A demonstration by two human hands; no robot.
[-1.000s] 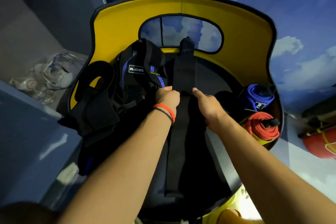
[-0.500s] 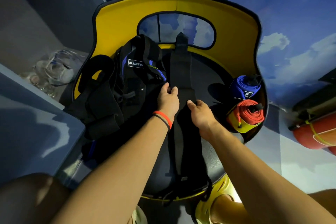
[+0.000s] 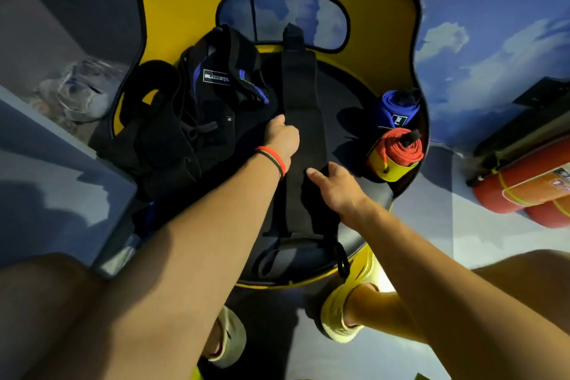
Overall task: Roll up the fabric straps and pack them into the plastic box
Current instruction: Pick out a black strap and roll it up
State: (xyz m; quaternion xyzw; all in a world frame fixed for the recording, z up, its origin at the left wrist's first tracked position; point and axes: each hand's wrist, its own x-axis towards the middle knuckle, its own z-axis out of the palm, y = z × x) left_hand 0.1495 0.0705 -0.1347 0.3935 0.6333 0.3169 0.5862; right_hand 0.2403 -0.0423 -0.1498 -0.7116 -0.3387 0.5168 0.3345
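The long black strap (image 3: 300, 120) lies flat down the chair seat (image 3: 339, 80), likely laid straight so it rolls evenly. The left hand (image 3: 282, 140) curls its fingers on the strap's left edge. The right hand (image 3: 336, 187) pinches its right edge, nearer the person. Right of the strap stand a finished blue roll (image 3: 398, 108) and red roll (image 3: 401, 151); left of it waits a tangled pile (image 3: 185, 120).

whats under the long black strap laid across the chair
The black strap lies flat on the chair's dark seat, which shows on either side of it. Its far end reaches up the yellow backrest. Anything directly beneath it is covered.
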